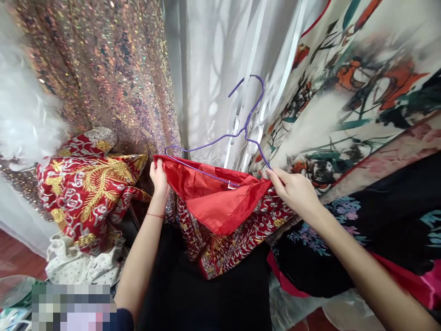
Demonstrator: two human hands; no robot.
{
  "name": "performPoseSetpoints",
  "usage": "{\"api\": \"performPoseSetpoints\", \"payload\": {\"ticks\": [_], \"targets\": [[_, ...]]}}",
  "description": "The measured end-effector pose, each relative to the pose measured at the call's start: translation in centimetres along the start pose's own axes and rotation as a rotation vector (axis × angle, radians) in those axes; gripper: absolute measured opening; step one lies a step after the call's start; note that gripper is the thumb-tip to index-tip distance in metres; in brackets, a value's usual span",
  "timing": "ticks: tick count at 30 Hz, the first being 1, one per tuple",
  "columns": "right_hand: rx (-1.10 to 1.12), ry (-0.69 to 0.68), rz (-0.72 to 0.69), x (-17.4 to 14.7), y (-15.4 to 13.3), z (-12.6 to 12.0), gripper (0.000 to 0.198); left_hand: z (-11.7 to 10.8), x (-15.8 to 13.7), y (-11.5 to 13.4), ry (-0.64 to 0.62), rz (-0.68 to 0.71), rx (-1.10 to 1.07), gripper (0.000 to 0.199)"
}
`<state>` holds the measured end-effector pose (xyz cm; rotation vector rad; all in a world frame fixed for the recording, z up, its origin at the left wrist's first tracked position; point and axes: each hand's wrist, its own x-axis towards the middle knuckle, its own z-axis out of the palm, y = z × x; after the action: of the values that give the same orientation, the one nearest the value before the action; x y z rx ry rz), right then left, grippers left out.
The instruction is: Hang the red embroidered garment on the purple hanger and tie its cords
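A red embroidered skirt [237,250] with a bright red lining hangs between my two hands, its top opening facing me. My left hand [160,179] is closed on the left end of the top edge. At the opposite end, my right hand [294,191] pinches the edge beside the right corner of a purple wire hanger [220,138]. The hanger's lower bar passes in front of the lining's far side, and its hook points up and left. A small white label shows inside the opening.
At left, a red and gold embroidered garment [96,193] rests above white dotted cloth [86,262]. A sequined curtain [113,69] and white curtain [210,59] hang behind. Printed clothing [372,87] and a black floral garment [386,216] hang at right. White fluff [27,96] is far left.
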<state>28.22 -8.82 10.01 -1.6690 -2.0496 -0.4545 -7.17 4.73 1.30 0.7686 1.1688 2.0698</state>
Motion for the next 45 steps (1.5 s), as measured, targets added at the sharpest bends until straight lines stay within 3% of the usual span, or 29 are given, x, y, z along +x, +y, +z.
{"api": "performPoseSetpoints", "payload": {"ticks": [5,9,10,14,17,20,22,25,27,30,35,40,42,45], "targets": [[-0.058,0.050,-0.017,-0.5,0.1,-0.1,0.051,2.7,1.1,5.3,0.037,0.403,0.219,0.046],[-0.108,0.109,0.007,-0.8,0.3,-0.1,0.052,2.1,-3.4,8.2,0.137,0.784,0.376,0.039],[-0.105,0.121,0.015,-0.8,0.4,0.0,0.051,2.0,-5.1,8.6,0.099,0.822,0.431,0.037],[0.000,0.212,0.051,-0.5,1.8,1.1,0.042,1.8,-11.2,8.8,-0.107,0.778,0.563,0.028],[0.141,0.341,-0.069,-0.6,3.4,2.3,0.039,1.3,-13.0,8.4,-0.177,0.699,0.583,0.028],[0.218,0.448,-0.331,-1.3,4.8,3.1,0.050,0.3,-12.1,8.4,-0.149,0.635,0.551,0.029],[0.188,0.444,-0.478,-2.1,5.4,3.3,0.055,-0.3,-10.7,8.5,-0.139,0.606,0.515,0.030],[-0.035,0.289,-0.616,-3.8,5.8,3.7,0.061,-0.9,-8.5,8.7,-0.210,0.485,0.424,0.029],[-0.200,0.187,-0.634,-4.8,5.6,4.3,0.065,-1.1,-7.4,8.6,-0.287,0.351,0.389,0.030],[-0.263,0.186,-0.614,-5.4,4.1,5.3,0.065,-0.8,-6.2,8.0,-0.354,0.349,0.458,0.032],[-0.037,0.214,-0.628,-2.7,-0.5,4.8,0.055,-0.4,-4.6,7.1,-0.298,0.670,0.589,0.016],[0.092,0.353,-0.561,2.7,-5.3,2.8,0.033,-0.5,-4.4,8.3,-0.601,0.579,0.432,0.024],[0.086,0.356,-0.585,4.6,-7.3,2.8,0.015,-0.3,-4.6,9.1,-0.646,0.616,0.462,0.028],[0.068,0.364,-0.631,6.9,-9.9,3.2,0.019,-0.1,-5.0,10.1,-0.660,0.716,0.575,0.036]]}}
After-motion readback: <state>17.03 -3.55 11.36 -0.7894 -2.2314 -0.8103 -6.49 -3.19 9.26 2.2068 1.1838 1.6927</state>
